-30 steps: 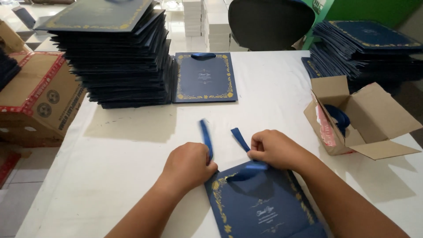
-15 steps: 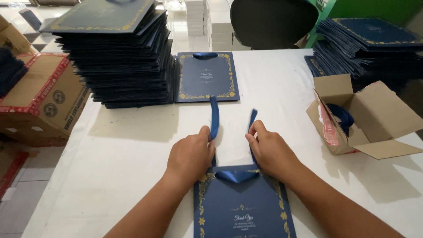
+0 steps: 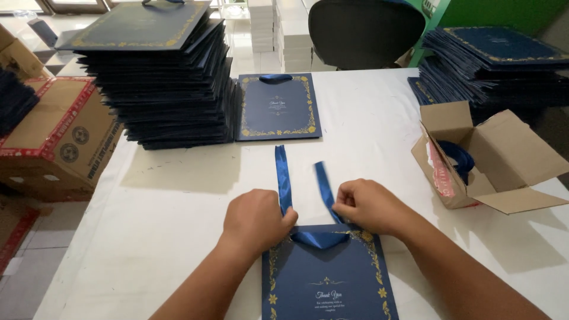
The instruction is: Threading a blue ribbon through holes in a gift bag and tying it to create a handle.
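Left hand clenched on one tail of blue ribbon; right hand pinched the other tail. Both forearms reached in from the near edge. Ribbon ran through the top of a navy bag with gold border, flat on the white desk. Beyond the bag: a finished bag, a tall navy stack to its left. Right of the bag: an open brown carton.

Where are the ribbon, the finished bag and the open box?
ribbon (image 3: 283, 175), head view, left tail.
finished bag (image 3: 277, 109), head view, front face.
open box (image 3: 504, 148), head view, inner flap.
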